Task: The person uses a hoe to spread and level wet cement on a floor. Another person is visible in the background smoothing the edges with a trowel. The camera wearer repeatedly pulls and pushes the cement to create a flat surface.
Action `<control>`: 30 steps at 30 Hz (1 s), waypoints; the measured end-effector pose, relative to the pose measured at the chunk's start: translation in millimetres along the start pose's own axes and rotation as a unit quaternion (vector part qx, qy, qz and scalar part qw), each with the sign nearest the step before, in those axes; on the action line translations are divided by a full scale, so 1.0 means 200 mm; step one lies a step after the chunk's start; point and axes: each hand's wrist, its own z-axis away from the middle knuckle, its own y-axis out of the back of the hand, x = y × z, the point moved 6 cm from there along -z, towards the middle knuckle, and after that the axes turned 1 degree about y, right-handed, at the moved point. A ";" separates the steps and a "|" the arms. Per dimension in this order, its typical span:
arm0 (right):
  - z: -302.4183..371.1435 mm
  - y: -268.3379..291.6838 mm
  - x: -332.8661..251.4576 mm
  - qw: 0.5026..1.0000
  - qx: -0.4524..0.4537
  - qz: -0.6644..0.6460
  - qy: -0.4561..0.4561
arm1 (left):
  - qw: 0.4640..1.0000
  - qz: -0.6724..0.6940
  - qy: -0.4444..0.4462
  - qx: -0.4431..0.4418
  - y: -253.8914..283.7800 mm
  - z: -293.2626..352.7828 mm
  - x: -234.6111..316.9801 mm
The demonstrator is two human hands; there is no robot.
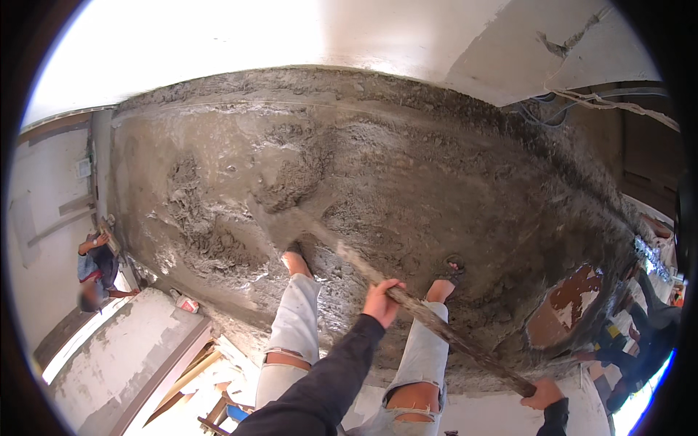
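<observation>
My left hand [382,303] is wrapped round the middle of a long, mud-smeared wooden handle. At the handle's upper end, lower right, my right hand [544,394] grips it. The handle belongs to a shovel [349,254] slanting toward the far left. Its blade, coated in grey and partly blurred, lies in the wet mortar [407,174] just beyond my left foot. A lump of mortar [291,182] is heaped against the blade's far side, so its edge is hidden. My feet, in dark sandals, stand in the wet mix.
Rougher mortar heaps [193,203] lie to the left. A person [100,261] crouches at the far-left opening; another person [640,341] is at the right edge. A brown patch [567,309] shows at right. Cables [611,102] hang upper right; wood pieces [196,374] lie lower left.
</observation>
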 end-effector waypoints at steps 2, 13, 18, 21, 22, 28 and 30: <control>-0.06 -0.12 -0.05 0.986 -0.128 -0.110 -0.005 | 0.988 -0.136 -0.042 0.056 0.00 0.00 0.09; 0.07 -0.15 0.17 0.987 0.000 -0.159 -0.022 | 0.964 -0.220 -0.131 0.067 -0.11 0.28 0.05; 0.29 -0.25 0.48 0.981 0.177 -0.044 -0.072 | 0.997 -0.031 0.070 0.008 -0.19 0.11 -0.50; 0.45 -0.17 0.59 0.949 0.303 -0.009 -0.085 | 0.993 0.011 0.116 -0.016 -0.25 -0.11 -0.91; 0.46 -0.15 0.74 0.948 0.296 0.019 -0.114 | 0.988 0.019 0.155 0.011 -0.30 -0.15 -1.05; 0.58 0.12 1.04 0.857 0.434 0.142 -0.238 | 0.986 -0.004 0.165 -0.008 -0.61 -0.24 -1.20; 0.51 0.21 0.87 0.855 0.454 0.175 -0.179 | 0.989 -0.012 0.144 -0.017 -0.63 -0.31 -0.97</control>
